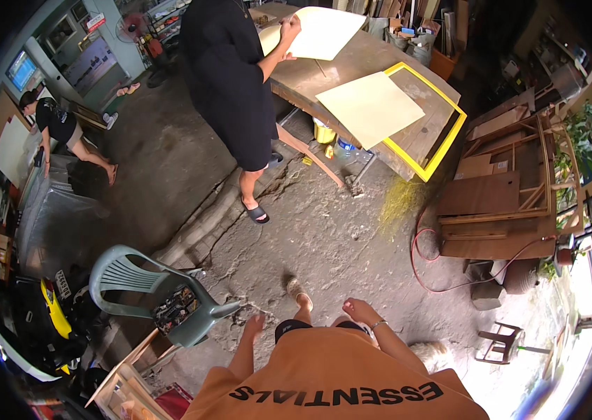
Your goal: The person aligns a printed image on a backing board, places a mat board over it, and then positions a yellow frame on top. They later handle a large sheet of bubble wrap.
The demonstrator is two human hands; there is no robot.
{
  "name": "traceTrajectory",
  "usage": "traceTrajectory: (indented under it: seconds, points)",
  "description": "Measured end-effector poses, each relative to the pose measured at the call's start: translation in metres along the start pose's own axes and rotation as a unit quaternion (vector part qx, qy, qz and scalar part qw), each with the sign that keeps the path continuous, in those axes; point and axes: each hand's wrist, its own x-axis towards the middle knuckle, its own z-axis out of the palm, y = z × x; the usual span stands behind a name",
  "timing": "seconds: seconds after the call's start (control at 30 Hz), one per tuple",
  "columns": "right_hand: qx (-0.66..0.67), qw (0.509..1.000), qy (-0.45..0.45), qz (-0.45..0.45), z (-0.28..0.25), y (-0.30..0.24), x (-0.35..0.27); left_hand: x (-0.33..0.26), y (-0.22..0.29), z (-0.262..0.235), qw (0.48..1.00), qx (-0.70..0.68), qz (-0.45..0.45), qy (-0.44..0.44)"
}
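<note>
Green plastic: keep left hand (254, 325) clear of the chair (201, 330) to its left and dark clutter (175, 308) inside the seat's edges; keep right hand (360, 311) farther off; apparently nothing held in either, finger spread unclear.

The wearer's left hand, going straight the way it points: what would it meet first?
From the left hand, probably the rough floor; the green chair stands left of that line, though depth is unclear.
</note>
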Motion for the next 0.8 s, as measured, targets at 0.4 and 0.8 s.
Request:
traceTrajectory:
  seconds: [0.4, 0.8]
  points:
    - [-0.081, 0.989, -0.107, -0.069, -0.101, 0.021, 0.136, 0.025, 0.18, 0.002, 0.961, -0.243, 0.037, 0.129]
    - [-0.338, 0.831, -0.227, -0.379, -0.226, 0.182, 0.296, -0.261, 0.116, 0.306, 0.83, -0.383, -0.356, 0.192]
